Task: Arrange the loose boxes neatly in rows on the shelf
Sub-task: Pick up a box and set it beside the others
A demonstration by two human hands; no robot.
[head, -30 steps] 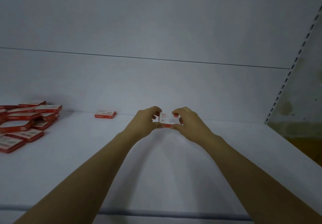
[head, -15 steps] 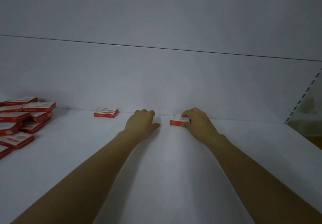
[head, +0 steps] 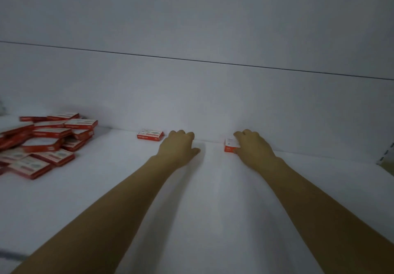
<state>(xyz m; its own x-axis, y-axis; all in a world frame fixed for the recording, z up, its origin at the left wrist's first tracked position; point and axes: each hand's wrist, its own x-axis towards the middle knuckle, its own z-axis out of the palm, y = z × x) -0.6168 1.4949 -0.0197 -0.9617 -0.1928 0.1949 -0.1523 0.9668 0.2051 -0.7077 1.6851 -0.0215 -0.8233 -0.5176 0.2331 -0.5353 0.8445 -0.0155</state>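
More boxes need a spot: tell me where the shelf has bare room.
Bare shelf lies between the left hand and the box the right hand grips, across the front between the forearms, and right of that hand. The heap of boxes crowds the left end.

Back panel [head: 191, 18]: plain pale grey, unmarked, fills the upper view. Thin dark seam [head: 213, 61] crosses it from left to right, sloping slightly down toward the right. Slotted upright [head: 386, 154] at far right edge, only a short stretch visible. Brownish patch [head: 389, 169] just below it, too dim to identify. Pale blur [head: 1, 105] at left edge, unidentifiable.
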